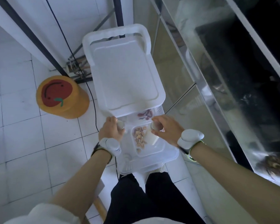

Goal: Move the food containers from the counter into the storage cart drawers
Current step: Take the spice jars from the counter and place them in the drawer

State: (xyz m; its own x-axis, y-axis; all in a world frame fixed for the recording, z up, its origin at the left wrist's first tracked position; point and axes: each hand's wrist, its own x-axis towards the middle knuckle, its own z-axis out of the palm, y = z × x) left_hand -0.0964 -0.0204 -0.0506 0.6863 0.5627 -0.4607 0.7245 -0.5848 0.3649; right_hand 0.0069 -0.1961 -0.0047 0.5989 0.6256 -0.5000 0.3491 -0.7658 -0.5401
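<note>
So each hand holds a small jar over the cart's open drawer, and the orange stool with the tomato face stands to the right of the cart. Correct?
Not quite. The head view shows the orange stool to the left of the cart, not the right. The rest holds: the left hand and the right hand each hold a small jar over the open drawer.
</note>
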